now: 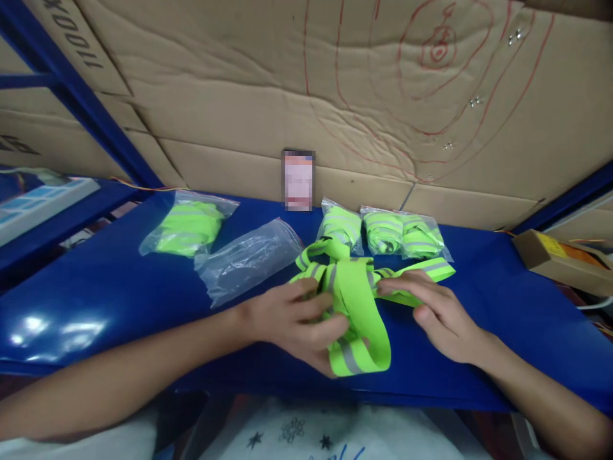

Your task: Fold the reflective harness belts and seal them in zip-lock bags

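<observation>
A bundle of neon yellow-green straps with grey reflective stripes (pixel 357 303) is held just over the front of the blue table. My left hand (pixel 299 319) grips it from the left, fingers curled round the folds. One wide loop hangs down beside those fingers. On the other side, my right hand (pixel 433 310) has its fingers stretched out, their tips touching the bundle. A loose strap end (pixel 438 269) sticks out to the right behind that hand. Left of the bundle lies an empty clear plastic bag (pixel 249 259).
Bagged green straps lie at the back left (pixel 189 227), back middle (pixel 342 223) and back right (pixel 402 233) of the blue table (pixel 119 281). A phone-like device (pixel 298 180) leans on the cardboard wall (pixel 230 96). An open cardboard box (pixel 560 259) stands at the right edge.
</observation>
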Demonstrator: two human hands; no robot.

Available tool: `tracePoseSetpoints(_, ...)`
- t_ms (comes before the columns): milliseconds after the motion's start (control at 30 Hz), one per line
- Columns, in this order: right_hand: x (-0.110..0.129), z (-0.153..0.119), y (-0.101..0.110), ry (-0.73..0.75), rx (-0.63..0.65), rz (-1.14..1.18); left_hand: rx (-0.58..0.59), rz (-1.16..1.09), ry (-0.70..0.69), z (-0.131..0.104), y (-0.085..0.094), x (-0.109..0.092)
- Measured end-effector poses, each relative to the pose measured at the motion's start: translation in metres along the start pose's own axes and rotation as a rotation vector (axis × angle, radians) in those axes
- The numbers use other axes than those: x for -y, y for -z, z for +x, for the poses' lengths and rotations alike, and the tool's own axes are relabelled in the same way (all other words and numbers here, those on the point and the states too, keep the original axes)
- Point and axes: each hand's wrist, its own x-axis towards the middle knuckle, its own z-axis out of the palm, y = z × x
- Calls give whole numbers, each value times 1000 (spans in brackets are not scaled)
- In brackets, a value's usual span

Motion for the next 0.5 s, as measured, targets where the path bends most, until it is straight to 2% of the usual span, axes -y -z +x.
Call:
tracePoseSetpoints(67, 2, 1, -8, -51, 76, 170, 201, -177, 44, 8, -10, -8)
tracePoseSetpoints(100, 2, 3, -12, -98, 74, 242, 274, -246, 80, 12, -14, -12)
tracePoseSetpoints(167, -4, 5, -16, -243, 16, 358, 330, -317, 94, 17, -18, -19)
tracePoseSetpoints(267, -14, 6, -12, -403, -117, 419, 312, -292, -77, 15, -11, -22)
tracePoseSetpoints(333, -17, 4, -6, -356, -210, 338, 259, -317, -86, 11, -2, -19)
tracePoseSetpoints(400, -14, 0, -1, -219, -276, 208, 165, -368, 87, 9, 4, -14)
tracePoseSetpoints(500, -4, -7, -2, 8, -258, 67, 59, -382, 361, 11, 4, -9)
